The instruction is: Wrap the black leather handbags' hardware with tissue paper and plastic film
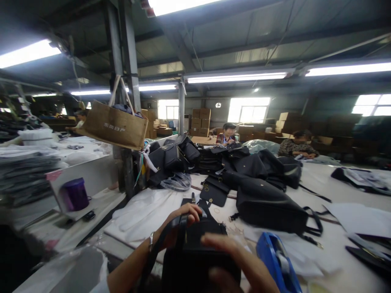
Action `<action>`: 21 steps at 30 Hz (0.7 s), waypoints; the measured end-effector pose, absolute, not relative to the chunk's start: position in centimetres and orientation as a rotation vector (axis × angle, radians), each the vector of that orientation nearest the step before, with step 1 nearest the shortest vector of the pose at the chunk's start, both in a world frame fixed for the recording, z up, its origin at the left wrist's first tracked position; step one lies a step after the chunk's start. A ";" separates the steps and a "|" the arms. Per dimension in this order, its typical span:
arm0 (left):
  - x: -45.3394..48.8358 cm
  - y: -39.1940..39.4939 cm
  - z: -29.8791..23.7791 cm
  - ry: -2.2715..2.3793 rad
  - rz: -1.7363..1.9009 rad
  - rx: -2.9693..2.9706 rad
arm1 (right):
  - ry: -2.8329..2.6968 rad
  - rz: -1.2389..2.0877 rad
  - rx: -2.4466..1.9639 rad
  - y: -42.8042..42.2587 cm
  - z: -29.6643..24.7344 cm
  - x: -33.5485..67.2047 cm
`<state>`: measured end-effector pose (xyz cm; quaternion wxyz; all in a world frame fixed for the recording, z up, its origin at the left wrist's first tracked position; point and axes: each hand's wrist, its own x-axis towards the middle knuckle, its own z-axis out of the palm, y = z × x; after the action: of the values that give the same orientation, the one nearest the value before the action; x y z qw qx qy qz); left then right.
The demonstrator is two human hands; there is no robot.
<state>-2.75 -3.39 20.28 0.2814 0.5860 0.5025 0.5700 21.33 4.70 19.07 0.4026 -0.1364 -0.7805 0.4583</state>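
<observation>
A black bag [200, 260] stands upright close in front of me, with a strap looping up on its left side. My left hand [186, 213], with a silver bracelet on the wrist, reaches around the bag's far upper edge, its fingers curled on it. A small shiny piece shows by the fingertips, too small to name. My right hand [241, 260] is partly blurred at the bag's near right side. Its index finger stretches over the bag's top and the fingers are apart. Whether it touches the bag is hard to tell.
A blue tape dispenser [277, 260] stands to the right on the white table [317, 183]. Black bags [269, 203] are heaped beyond. White sheeting [143, 215] lies left. A brown tote [113, 126] hangs from a post; a purple bin [76, 194] is lower left. Two people [226, 136] sit across.
</observation>
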 end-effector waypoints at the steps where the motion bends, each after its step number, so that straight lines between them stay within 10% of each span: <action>1: -2.5 -3.6 20.3 1.392 1.505 1.612 | -2.022 1.130 -0.351 4.7 19.5 19.5; 11: -3.0 -4.9 16.2 1.816 1.940 1.533 | -2.546 0.759 -0.201 8.0 16.8 8.5; 21: 0.9 -11.0 12.8 1.072 1.787 0.707 | -2.657 0.367 -0.379 11.4 15.5 8.0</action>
<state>0.87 -11.02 12.82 0.4532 0.2863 0.4343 0.7239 8.04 11.37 15.54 0.2147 -0.1365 -0.9580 0.1322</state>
